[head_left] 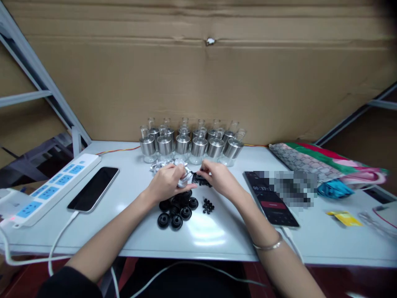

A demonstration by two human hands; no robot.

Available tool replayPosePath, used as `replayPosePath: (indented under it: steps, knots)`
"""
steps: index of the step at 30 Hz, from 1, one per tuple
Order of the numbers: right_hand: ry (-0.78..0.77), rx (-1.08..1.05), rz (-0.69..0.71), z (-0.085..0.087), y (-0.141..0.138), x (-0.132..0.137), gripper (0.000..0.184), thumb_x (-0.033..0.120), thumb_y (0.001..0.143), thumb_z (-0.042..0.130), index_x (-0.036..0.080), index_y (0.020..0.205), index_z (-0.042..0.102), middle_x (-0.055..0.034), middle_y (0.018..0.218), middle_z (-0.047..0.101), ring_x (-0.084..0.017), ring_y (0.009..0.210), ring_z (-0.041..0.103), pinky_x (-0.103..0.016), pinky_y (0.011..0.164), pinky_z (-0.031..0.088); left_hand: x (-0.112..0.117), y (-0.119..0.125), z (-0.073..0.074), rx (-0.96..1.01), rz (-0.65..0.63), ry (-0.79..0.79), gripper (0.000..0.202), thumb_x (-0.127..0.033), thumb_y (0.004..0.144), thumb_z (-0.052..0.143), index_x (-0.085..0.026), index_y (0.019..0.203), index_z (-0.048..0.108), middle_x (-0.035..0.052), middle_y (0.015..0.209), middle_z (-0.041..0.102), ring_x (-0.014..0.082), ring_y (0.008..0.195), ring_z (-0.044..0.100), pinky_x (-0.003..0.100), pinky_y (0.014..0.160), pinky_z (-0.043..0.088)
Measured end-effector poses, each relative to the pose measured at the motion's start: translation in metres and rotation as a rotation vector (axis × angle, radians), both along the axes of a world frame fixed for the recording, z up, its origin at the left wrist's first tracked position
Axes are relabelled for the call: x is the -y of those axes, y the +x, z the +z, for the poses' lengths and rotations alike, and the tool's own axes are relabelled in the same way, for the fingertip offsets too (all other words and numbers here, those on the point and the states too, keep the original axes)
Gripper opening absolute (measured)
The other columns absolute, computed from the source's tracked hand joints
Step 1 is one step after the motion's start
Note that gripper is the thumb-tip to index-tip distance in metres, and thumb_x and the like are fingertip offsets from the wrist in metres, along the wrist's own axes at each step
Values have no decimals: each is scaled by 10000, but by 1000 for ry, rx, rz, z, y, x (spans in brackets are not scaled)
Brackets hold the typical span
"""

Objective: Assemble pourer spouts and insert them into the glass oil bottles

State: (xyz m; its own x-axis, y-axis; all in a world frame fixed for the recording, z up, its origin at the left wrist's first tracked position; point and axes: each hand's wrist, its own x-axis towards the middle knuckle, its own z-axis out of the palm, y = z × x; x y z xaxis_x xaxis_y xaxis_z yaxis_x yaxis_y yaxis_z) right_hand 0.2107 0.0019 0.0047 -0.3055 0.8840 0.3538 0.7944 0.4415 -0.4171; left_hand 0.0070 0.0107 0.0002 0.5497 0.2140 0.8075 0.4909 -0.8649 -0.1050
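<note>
Your left hand is closed around a pale, shiny piece, thumb on top and fingers curled about it; its exact shape is blurred. Your right hand has its thumb and forefinger bent down at a cluster of small black parts, just beside the left; you cannot tell from here whether they pinch one. The pale piece sits in your left grip, between more clear and silvery pieces on its far side and a pile of round black parts on its near side. Below your right fingers lie tiny black pieces in a loose group. Beyond both hands, metal-banded glass bottles stand upright in two rows on the white table. Outside your left arm rest a phone and a power strip; outside your right arm, a larger device with a lit screen and, farther out, a yellow packet
</note>
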Motion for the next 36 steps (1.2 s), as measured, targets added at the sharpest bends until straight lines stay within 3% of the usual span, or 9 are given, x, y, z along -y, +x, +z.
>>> replayPosePath:
  steps: [7, 14, 21, 26, 36]
  knots:
    - [-39, 21, -32, 8, 4, 2, 122, 161, 848, 570, 187, 739, 520, -17, 691, 616, -165, 631, 567, -262, 590, 373, 9, 1, 4, 55, -75, -1, 243, -393, 893, 513, -203, 785, 406, -39, 562, 495, 119, 493, 483, 253, 540, 463]
    - [-133, -3, -25, 4, 0, 1, 135, 137, 839, 550, 197, 728, 502, -37, 718, 639, -199, 677, 613, -290, 615, 430, 6, 2, 0, 87, 4, -56, 105, -175, 905, 442, -186, 827, 512, 10, 693, 634, 148, 613, 596, 287, 625, 489]
    - [-102, 70, -9, -7, 6, -5, 193, 12, 768, 510, 190, 760, 584, -62, 808, 651, -208, 756, 623, -311, 693, 473, 9, 4, 0, 103, 28, -102, 137, -178, 889, 452, -181, 826, 574, 39, 770, 661, 173, 704, 609, 307, 646, 494]
    - [-154, 51, -41, -16, 7, -9, 204, -14, 701, 527, 185, 714, 570, -39, 707, 629, -208, 691, 598, -303, 631, 450, 9, 4, -1, 80, 23, -113, 123, -185, 889, 470, -171, 831, 578, 47, 774, 656, 177, 721, 592, 317, 658, 487]
    - [-125, 44, -9, -16, 12, -13, 224, -17, 766, 485, 144, 770, 641, -65, 774, 634, -172, 721, 578, -308, 713, 443, 8, 2, -1, 68, 9, -101, 61, -176, 859, 533, -178, 855, 594, 38, 805, 673, 193, 818, 597, 337, 736, 483]
